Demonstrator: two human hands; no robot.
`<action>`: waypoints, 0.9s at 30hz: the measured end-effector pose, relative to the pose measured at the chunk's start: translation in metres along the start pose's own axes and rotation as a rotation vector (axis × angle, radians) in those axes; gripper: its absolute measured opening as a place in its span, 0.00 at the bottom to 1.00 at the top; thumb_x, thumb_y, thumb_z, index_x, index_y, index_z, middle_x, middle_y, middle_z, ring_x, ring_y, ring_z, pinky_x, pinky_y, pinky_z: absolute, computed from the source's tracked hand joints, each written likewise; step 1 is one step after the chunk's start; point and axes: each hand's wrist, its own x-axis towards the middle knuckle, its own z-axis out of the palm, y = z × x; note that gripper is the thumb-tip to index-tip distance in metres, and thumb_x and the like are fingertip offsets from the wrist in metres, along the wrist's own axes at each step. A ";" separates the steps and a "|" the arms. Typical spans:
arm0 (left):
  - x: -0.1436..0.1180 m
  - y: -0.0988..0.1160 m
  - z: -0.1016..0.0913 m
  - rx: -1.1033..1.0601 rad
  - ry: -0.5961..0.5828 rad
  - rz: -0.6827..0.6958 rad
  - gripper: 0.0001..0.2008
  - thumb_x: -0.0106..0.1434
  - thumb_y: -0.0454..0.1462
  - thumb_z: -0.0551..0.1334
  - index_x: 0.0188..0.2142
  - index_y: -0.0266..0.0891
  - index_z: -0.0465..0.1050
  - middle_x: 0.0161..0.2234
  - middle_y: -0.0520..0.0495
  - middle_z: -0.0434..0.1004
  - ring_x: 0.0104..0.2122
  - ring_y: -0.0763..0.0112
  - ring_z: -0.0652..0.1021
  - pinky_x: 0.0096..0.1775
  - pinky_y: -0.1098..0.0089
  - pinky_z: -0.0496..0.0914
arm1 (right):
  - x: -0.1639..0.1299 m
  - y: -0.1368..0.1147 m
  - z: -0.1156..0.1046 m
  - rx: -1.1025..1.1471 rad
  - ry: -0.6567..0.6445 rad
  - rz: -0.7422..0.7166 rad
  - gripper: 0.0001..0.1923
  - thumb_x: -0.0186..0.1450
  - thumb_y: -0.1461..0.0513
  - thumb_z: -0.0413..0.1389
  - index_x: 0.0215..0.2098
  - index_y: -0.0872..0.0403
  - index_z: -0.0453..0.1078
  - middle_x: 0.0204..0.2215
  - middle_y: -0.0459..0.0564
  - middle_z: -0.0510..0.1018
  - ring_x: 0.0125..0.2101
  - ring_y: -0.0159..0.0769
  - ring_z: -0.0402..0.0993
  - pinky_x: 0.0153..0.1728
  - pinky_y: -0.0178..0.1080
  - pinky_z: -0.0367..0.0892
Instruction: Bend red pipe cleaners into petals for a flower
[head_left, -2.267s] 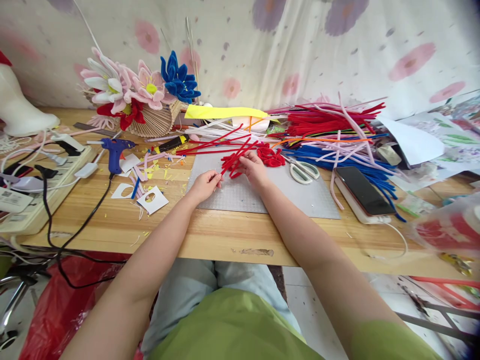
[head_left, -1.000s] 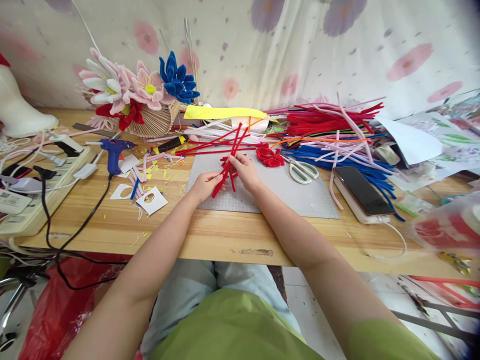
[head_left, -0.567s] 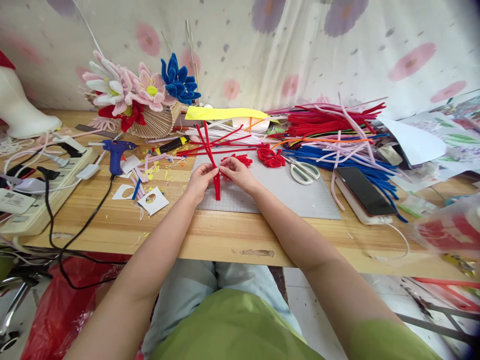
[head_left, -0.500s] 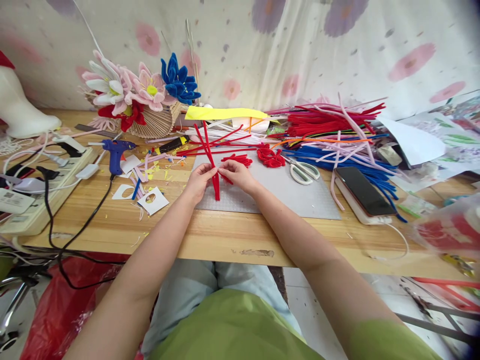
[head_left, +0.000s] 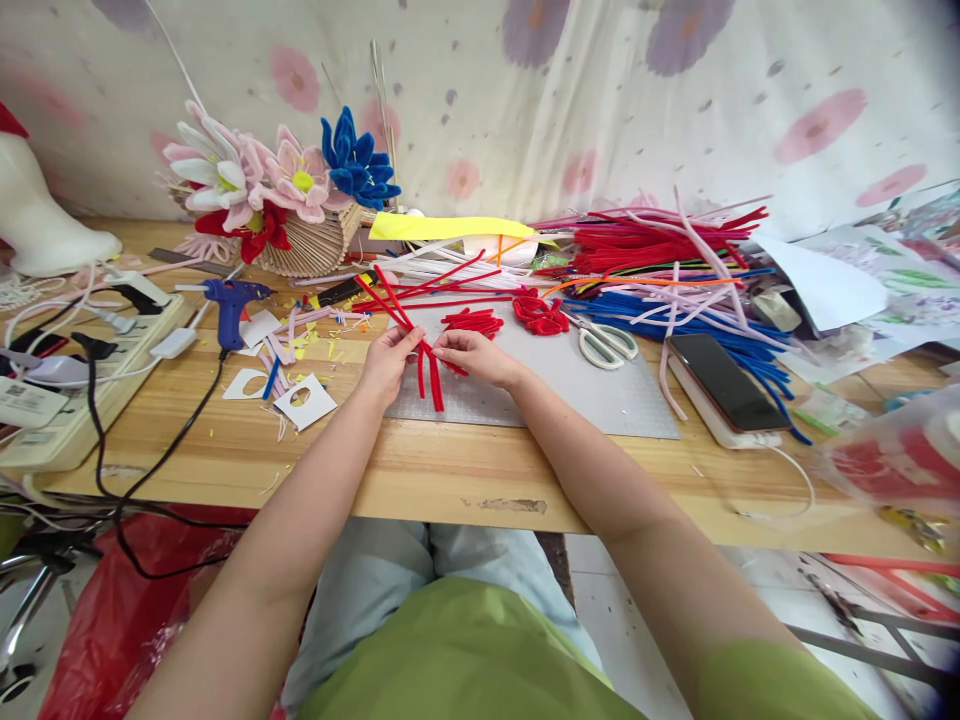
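Red pipe cleaners (head_left: 436,386) crossing one another are pinched in my left hand (head_left: 390,364). Their upper ends slant up to the left, and their lower ends hang apart over the grey cutting mat (head_left: 592,400). My right hand (head_left: 478,357) has its thumb and fingertips closed on the same pipe cleaners, just right of the crossing. Short red pieces (head_left: 474,321) lie on the mat behind my right hand. Beside them sits a bundle of looped red pipe cleaners (head_left: 541,314). White-handled scissors (head_left: 606,346) rest further right.
A blue glue gun (head_left: 234,308) and a power strip (head_left: 97,390) with cables are at left. Fuzzy flowers (head_left: 300,180) stand behind. Piles of red (head_left: 645,245) and blue (head_left: 720,345) pipe cleaners lie at the back right, near a phone (head_left: 729,382).
The upper ends of the held pipe cleaners have tilted left, and their lower ends have spread apart. My hands are slightly further apart.
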 end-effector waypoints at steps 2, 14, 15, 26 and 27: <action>0.000 -0.001 0.002 -0.026 0.032 0.021 0.17 0.38 0.41 0.73 0.23 0.36 0.69 0.19 0.57 0.69 0.20 0.83 0.67 0.24 0.78 0.61 | 0.000 -0.001 0.000 0.007 -0.020 0.002 0.19 0.54 0.49 0.60 0.27 0.56 0.63 0.15 0.37 0.62 0.16 0.22 0.56 0.18 0.30 0.50; -0.001 -0.004 0.005 0.101 0.080 0.091 0.15 0.42 0.39 0.71 0.23 0.36 0.67 0.17 0.57 0.67 0.17 0.81 0.66 0.21 0.77 0.60 | 0.003 0.012 0.008 -0.109 0.120 -0.140 0.24 0.51 0.51 0.61 0.37 0.52 0.56 0.32 0.44 0.69 0.30 0.29 0.65 0.32 0.34 0.62; -0.002 -0.004 0.006 0.106 0.101 0.084 0.15 0.43 0.39 0.70 0.23 0.36 0.66 0.17 0.57 0.67 0.17 0.81 0.66 0.20 0.77 0.60 | 0.002 0.012 0.011 -0.210 0.153 -0.161 0.25 0.50 0.51 0.62 0.37 0.52 0.55 0.34 0.45 0.68 0.31 0.30 0.65 0.33 0.35 0.61; -0.003 0.001 0.003 0.004 0.054 0.036 0.15 0.49 0.40 0.68 0.31 0.37 0.65 0.23 0.56 0.70 0.20 0.81 0.70 0.24 0.77 0.69 | 0.004 0.017 0.013 -0.523 0.234 -0.174 0.09 0.59 0.57 0.52 0.26 0.54 0.60 0.24 0.44 0.67 0.25 0.28 0.59 0.29 0.33 0.55; -0.003 0.002 0.002 0.013 0.042 0.039 0.15 0.48 0.39 0.68 0.31 0.37 0.65 0.24 0.55 0.71 0.21 0.80 0.71 0.25 0.76 0.69 | 0.004 0.019 0.011 -0.459 0.240 -0.166 0.10 0.59 0.57 0.52 0.26 0.55 0.60 0.24 0.43 0.66 0.25 0.28 0.59 0.29 0.33 0.56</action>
